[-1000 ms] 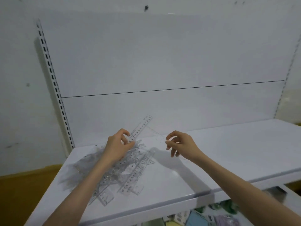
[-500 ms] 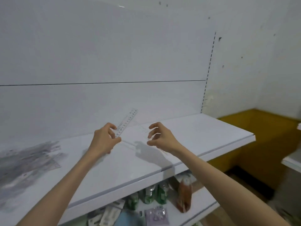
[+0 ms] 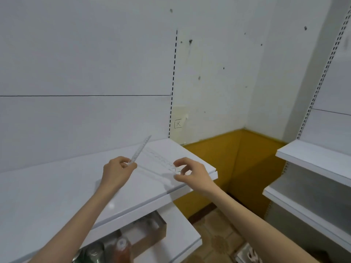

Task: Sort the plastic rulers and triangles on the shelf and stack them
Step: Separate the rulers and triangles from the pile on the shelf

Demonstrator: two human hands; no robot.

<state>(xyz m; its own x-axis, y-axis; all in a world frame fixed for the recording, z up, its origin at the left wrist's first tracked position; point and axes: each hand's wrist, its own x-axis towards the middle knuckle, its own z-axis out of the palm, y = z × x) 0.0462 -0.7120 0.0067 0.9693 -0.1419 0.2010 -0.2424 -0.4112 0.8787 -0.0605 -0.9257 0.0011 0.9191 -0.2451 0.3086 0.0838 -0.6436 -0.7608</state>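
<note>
Ruler (image 3: 141, 149) slants up-right beside triangle (image 3: 161, 160).

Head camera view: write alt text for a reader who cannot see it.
Two bare hands are held above a white shelf: the left hand grips a clear ruler pointing up and away, and the right hand pinches a faint clear triangle. Bottles show underneath.

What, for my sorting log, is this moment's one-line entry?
left hand: grips clear plastic ruler | right hand: pinches clear plastic triangle | where: above white shelf, right end
</note>
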